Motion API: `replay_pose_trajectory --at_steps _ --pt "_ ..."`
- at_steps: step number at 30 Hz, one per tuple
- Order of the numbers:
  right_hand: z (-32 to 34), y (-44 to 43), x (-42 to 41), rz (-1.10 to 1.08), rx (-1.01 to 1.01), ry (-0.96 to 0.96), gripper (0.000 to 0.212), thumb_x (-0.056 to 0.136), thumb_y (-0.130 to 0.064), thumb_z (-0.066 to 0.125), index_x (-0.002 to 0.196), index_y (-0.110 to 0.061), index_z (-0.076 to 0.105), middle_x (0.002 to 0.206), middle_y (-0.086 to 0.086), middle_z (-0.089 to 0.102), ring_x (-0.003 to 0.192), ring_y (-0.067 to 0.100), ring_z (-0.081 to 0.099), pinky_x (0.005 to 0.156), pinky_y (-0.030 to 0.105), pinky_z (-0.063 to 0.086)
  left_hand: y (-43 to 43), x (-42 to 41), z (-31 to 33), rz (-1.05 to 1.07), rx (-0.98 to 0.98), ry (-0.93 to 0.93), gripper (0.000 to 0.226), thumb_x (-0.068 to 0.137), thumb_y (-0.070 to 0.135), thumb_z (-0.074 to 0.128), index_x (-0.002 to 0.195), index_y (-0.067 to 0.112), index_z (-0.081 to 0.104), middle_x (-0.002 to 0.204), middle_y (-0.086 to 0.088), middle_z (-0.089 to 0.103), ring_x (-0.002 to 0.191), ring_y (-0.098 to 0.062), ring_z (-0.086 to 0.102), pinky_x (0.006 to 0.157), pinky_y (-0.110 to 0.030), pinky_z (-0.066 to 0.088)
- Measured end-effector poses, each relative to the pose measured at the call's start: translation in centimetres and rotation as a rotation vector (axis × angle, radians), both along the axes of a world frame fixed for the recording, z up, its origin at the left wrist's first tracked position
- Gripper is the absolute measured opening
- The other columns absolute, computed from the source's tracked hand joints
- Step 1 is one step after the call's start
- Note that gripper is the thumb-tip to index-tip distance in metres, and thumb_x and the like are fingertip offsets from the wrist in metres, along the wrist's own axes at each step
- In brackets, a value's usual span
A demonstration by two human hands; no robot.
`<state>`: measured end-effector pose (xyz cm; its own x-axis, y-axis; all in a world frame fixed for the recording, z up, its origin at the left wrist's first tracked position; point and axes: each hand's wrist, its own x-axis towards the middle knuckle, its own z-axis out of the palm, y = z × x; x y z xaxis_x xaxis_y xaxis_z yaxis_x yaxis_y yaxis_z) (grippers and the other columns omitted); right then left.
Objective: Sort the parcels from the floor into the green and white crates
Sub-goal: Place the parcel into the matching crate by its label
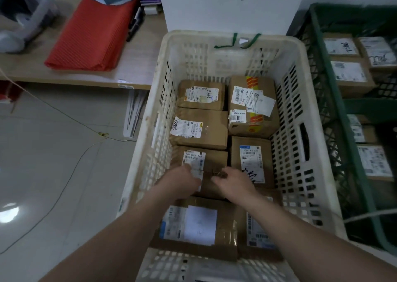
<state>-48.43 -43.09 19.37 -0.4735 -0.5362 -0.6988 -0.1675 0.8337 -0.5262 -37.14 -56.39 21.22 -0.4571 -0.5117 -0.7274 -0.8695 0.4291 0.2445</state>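
Gripping one brown cardboard parcel (pixel 214 159), left hand (pixel 184 180), right hand (pixel 235 184) (both curled round it), slatted white plastic crate (pixel 193 37)

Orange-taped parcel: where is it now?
Head view: the orange-taped parcel lies in the white crate, far right corner, beside a smaller brown parcel on its left.

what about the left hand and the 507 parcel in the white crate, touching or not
Touching. The head view shows the left hand lying on the cardboard parcel, covering the near end of its white label.
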Motion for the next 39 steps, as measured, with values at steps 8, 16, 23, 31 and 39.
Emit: replay_pose_trajectory --at_steps 8,16,23,31,39 --pt "0.5 4.2 2.4 0.166 0.201 0.063 0.024 0.092 -0.042 0.069 0.101 -0.021 0.074 0.097 -0.001 0.068 0.081 0.014 0.064 0.053 0.023 0.040 2.0 5.3 0.0 -0.235 -0.100 -0.162 0.021 0.095 0.014 0.054 0.112 0.017 0.065 0.102 -0.001 0.065 0.092 -0.019 0.066 0.077 -0.031 0.057" --pt "0.4 4.4 3.9 0.123 0.190 0.107 0.026 0.096 -0.039 0.061 0.104 -0.018 0.074 0.100 0.002 0.071 0.088 0.020 0.067 0.061 0.028 0.046 3.7 6.8 0.2 -0.360 -0.187 -0.196 0.036 0.094 0.006 0.046 0.129 0.011 0.054 0.133 -0.012 0.058 0.129 -0.033 0.050 0.104 -0.042 0.047" --pt "7.4 1.6 4.8 -0.012 0.003 0.234 0.049 0.105 -0.053 0.045 0.132 -0.015 0.062 0.119 0.008 0.066 0.104 0.024 0.060 0.080 0.032 0.043 3.7 7.4 5.7 -0.115 -0.056 0.206 0.058 0.099 0.043 0.048 0.151 0.020 0.038 0.151 -0.010 0.044 0.133 -0.030 0.047 0.108 -0.039 0.042" --pt "14.8 -1.8 7.0 -0.489 -0.495 0.048 0.058 0.103 -0.063 0.039 0.143 -0.025 0.057 0.147 0.002 0.057 0.136 0.027 0.050 0.116 0.047 0.037 4.2 11.2 15.6 0.351 0.009 0.708 0.064 0.097 0.062 0.041 0.151 0.027 0.041 0.139 0.011 0.043 0.130 -0.007 0.038 0.108 -0.027 0.028" --pt "18.5 -1.5 10.8 -0.348 -0.677 -0.093 0.053 0.103 -0.058 0.046 0.141 -0.024 0.061 0.146 -0.003 0.058 0.138 0.021 0.050 0.118 0.047 0.037 8.5 19.5 20.0 0.786 -0.269 0.843 0.061 0.102 0.057 0.031 0.153 0.024 0.038 0.156 0.001 0.040 0.143 -0.016 0.036 0.111 -0.031 0.026"
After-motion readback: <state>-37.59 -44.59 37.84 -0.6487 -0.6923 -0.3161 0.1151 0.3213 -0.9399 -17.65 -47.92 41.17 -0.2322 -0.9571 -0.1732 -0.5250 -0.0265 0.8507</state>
